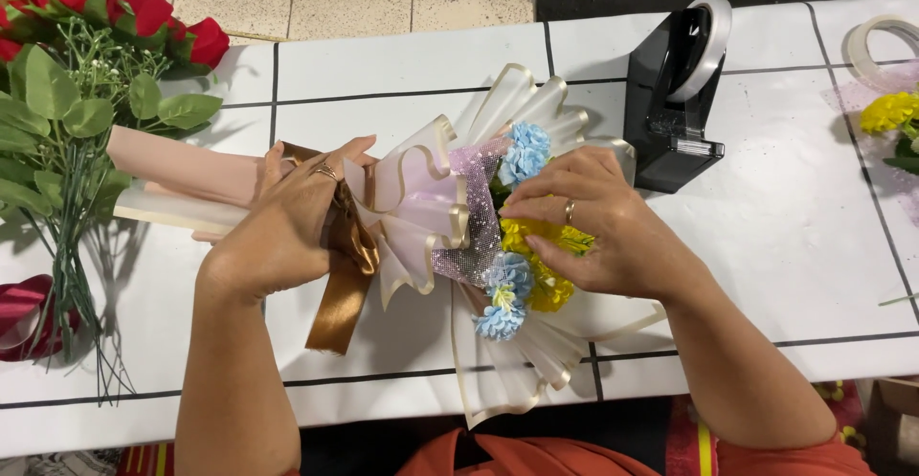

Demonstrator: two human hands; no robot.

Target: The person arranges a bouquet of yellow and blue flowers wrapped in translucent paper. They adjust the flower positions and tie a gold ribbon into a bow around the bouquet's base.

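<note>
Bouquet [479, 237] — centre of frame, lying on the worktop [795, 218]. My left hand [287, 222] is closed on its ribbon-tied stem; my right hand [598, 232] rests curled over the flowers — tape dispenser [675, 103] upper right.

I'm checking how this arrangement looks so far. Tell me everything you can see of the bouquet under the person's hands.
The bouquet lies on its side on the white table, flower heads toward the right. It holds blue and yellow blooms, wrapped in translucent cream paper with gold edges, plus a strip of sparkly lilac mesh. A brown satin ribbon is tied at its neck, tails hanging toward the table's near edge. The left hand grips the ribbon and neck; the right hand rests on the flowers.
</note>
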